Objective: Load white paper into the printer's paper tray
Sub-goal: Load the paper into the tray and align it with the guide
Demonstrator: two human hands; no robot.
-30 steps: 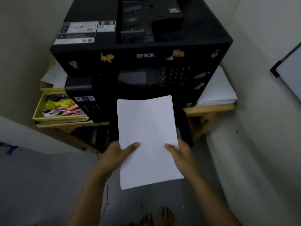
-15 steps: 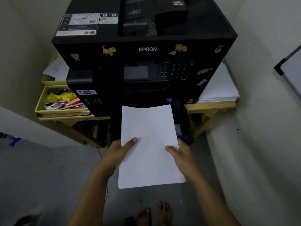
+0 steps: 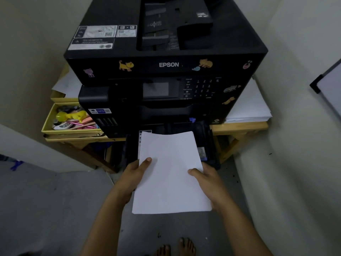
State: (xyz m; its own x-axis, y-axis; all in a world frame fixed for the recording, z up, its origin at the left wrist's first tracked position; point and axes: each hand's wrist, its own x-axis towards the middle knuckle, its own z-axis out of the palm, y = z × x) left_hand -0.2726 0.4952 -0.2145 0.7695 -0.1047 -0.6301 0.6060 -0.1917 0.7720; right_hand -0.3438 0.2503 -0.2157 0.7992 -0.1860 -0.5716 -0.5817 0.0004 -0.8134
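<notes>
Left hand [image 3: 133,175] grips the left edge of the white paper stack [image 3: 170,172], thumb on top, fingers hidden underneath. Right hand [image 3: 206,179] grips the right edge the same way, thumb on the sheet. Both closed on the stack. Paper is held roughly flat, slightly bowed, far edge at 12 o'clock reaching over the pulled-out black paper tray [image 3: 208,143]; near edge hangs over the floor [image 3: 55,209]. Can't tell whether the far edge touches the tray. Tray sticks out from the bottom front of the black Epson printer [image 3: 166,65], which carries cat stickers and sits on a wooden table [image 3: 239,126]. At 10 o'clock from the hands, a yellow tray [image 3: 48,119] with pens and clutter. At 2 o'clock, a spare paper pile [image 3: 249,108] beside the printer. Bare toes [image 3: 177,246] at 6 o'clock.
</notes>
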